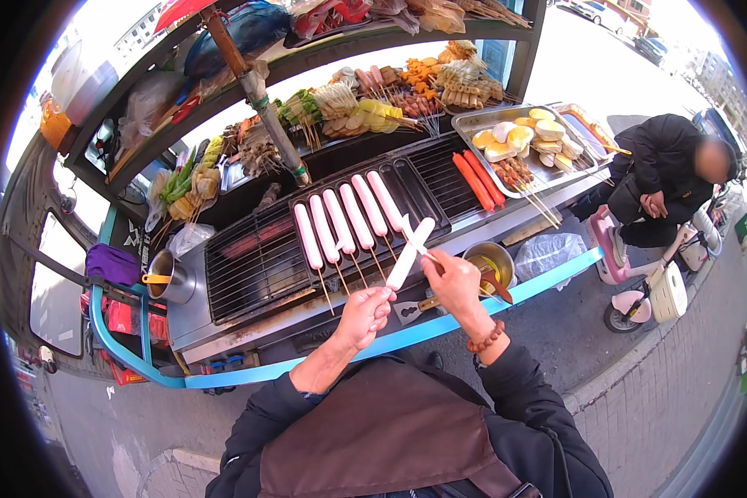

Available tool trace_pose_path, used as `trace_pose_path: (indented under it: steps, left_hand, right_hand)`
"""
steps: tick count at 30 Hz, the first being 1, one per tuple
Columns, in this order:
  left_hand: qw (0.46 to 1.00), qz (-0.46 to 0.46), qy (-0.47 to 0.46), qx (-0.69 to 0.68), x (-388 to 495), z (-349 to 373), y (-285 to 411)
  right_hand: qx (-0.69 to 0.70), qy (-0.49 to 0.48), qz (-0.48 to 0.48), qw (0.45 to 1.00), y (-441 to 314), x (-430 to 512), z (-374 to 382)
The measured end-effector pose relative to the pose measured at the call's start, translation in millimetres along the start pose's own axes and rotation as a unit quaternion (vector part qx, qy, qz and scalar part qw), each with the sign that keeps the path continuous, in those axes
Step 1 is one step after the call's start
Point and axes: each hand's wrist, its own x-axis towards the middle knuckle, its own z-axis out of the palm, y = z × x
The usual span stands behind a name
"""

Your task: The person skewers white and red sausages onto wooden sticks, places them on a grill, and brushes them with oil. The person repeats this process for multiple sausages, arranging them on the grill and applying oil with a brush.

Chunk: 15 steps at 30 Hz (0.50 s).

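My left hand [366, 316] grips the lower end of a pale sausage [411, 252], which is held tilted over the front of the grill. At the sausage's middle, my right hand [454, 280] pinches something thin with a white strip at its tip; whether this is casing or a tool I cannot tell. Behind them, several pink sausages [356, 215] on wooden sticks lie side by side in a black grooved pan [411, 190], whose two right grooves hold nothing. The pan rests on the grill grate [243, 267]. Two red sausages [473, 180] lie on the grate farther right.
A metal tray [467, 124] holds meat skewers and sliced buns. Skewered food [336, 103] lines the back. A pot with a brush [488, 261] and a spatula [417, 308] sit below the grill. A blue rail [398, 341] runs before me; a post [267, 118] rises mid-cart. A person [660, 168] sits right.
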Motion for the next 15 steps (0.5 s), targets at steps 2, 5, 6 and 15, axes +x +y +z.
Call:
trace_pose_path:
  steps: [2,5,6,15]
  left_hand:
    - [1.000,0.008,-0.004,-0.001,0.4,0.2,1.5]
    - [1.000,0.006,-0.009,-0.011,-2.9,1.3,-1.0]
    - [1.000,0.004,-0.008,-0.011,-3.5,1.8,-1.9]
    - [1.000,0.008,-0.010,-0.021,0.0,5.2,-3.3]
  right_hand:
    - [0.000,0.006,-0.042,0.999,-6.8,-4.8,-3.3]
    - [0.019,0.032,-0.026,0.999,-15.1,-9.9,-9.0]
    - [0.017,0.017,-0.020,1.000,-18.0,-13.1,-10.2]
    - [0.020,-0.005,-0.053,0.998,-27.0,-26.1,-11.9]
